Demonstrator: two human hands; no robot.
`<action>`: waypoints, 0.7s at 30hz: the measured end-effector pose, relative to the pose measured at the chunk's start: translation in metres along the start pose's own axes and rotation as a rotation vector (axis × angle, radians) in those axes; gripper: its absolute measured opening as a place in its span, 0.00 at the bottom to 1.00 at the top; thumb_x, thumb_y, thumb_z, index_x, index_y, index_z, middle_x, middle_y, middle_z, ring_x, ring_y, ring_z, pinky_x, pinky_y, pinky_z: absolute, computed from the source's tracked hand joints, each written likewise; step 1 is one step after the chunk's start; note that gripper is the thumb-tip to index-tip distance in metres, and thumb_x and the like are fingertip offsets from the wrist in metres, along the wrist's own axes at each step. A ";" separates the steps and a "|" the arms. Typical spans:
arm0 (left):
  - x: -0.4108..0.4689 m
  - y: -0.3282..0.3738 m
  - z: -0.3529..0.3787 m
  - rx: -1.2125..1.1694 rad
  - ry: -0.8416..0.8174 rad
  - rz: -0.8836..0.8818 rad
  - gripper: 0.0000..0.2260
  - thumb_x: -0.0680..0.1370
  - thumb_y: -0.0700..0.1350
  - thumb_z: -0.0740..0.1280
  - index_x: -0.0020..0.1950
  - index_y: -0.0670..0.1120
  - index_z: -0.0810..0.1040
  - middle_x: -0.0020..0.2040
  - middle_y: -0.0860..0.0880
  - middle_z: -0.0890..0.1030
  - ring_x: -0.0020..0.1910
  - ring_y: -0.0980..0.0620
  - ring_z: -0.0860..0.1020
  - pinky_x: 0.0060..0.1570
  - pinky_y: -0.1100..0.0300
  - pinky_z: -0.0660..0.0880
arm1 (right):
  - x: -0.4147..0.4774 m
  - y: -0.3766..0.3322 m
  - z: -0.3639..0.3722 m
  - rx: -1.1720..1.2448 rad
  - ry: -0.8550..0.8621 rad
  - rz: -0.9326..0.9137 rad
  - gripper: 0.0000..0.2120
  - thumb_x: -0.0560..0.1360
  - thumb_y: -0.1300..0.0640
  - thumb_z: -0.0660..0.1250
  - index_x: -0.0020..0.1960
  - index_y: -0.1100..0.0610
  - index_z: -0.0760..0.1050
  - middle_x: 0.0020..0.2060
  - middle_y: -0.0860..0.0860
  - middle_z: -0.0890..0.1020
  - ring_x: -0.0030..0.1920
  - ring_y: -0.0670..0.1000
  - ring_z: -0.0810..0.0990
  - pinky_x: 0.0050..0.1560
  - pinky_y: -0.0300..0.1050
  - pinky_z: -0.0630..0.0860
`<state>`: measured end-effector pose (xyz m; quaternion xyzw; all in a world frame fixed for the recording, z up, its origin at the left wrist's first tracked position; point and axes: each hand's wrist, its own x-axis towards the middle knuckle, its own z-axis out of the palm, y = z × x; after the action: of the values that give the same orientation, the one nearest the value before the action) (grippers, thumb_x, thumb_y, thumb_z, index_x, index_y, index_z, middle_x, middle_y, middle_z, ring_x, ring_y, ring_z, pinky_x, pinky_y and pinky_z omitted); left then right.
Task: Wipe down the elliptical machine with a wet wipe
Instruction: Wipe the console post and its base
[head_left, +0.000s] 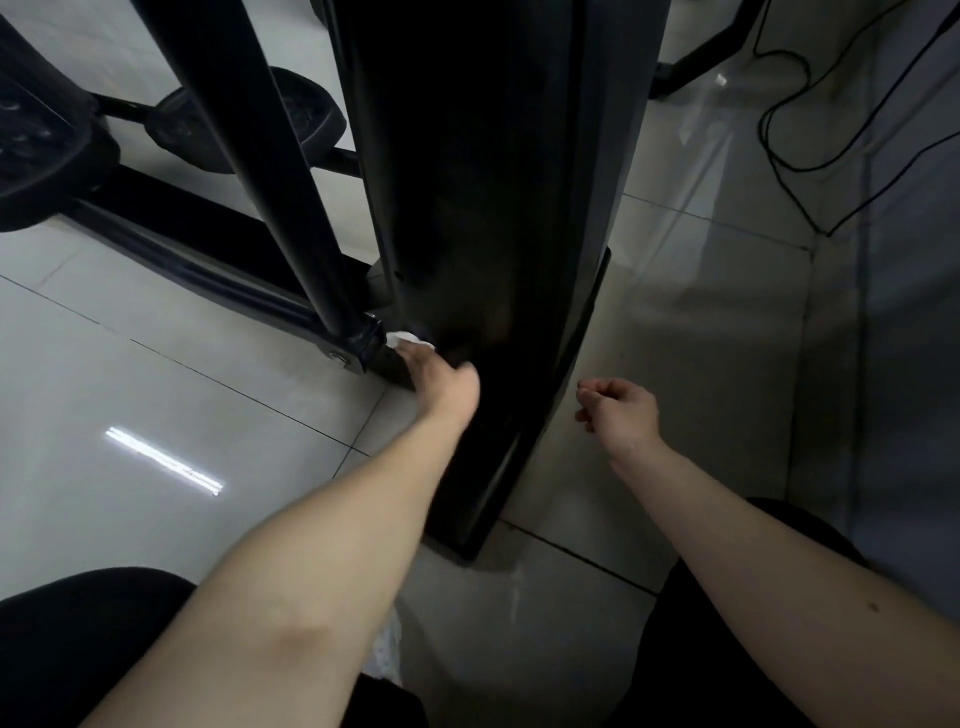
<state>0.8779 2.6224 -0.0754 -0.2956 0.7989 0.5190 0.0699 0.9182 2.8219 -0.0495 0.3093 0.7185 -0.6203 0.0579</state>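
Observation:
The black elliptical machine fills the middle of the head view, its glossy housing running from top to floor. My left hand reaches low along the housing's left side and holds a white wet wipe against it, next to the bolted joint of a slanted black bar. Only a small corner of the wipe shows past my fingers. My right hand hovers to the right of the housing, fingers loosely curled, holding nothing and touching nothing.
Two black pedals and frame rails lie at the left on the pale tiled floor. A black cable loops across the floor at the upper right beside a grey wall. My dark-clothed knees sit at the bottom edge.

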 end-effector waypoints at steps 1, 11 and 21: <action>0.002 -0.001 -0.002 0.004 -0.009 -0.021 0.47 0.76 0.41 0.63 0.79 0.44 0.29 0.83 0.43 0.45 0.82 0.44 0.52 0.80 0.51 0.52 | 0.000 0.000 0.000 0.001 0.001 -0.001 0.04 0.79 0.67 0.67 0.52 0.63 0.81 0.36 0.52 0.79 0.30 0.48 0.76 0.26 0.33 0.72; -0.060 -0.014 0.037 -0.110 0.063 0.031 0.19 0.77 0.47 0.71 0.64 0.42 0.72 0.58 0.46 0.80 0.57 0.46 0.80 0.55 0.60 0.72 | -0.005 0.008 0.007 -0.065 -0.058 0.087 0.05 0.80 0.67 0.66 0.49 0.62 0.80 0.36 0.54 0.80 0.31 0.50 0.78 0.28 0.37 0.76; -0.062 -0.019 -0.023 0.126 -0.120 0.093 0.14 0.76 0.40 0.70 0.32 0.46 0.72 0.28 0.53 0.70 0.28 0.57 0.67 0.29 0.60 0.64 | -0.053 -0.002 0.053 -0.086 -0.460 0.092 0.05 0.81 0.64 0.66 0.54 0.63 0.79 0.42 0.60 0.84 0.37 0.55 0.83 0.35 0.44 0.82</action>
<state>0.9429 2.6216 -0.0540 -0.2216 0.8373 0.4872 0.1121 0.9440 2.7524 -0.0348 0.1894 0.6974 -0.6399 0.2614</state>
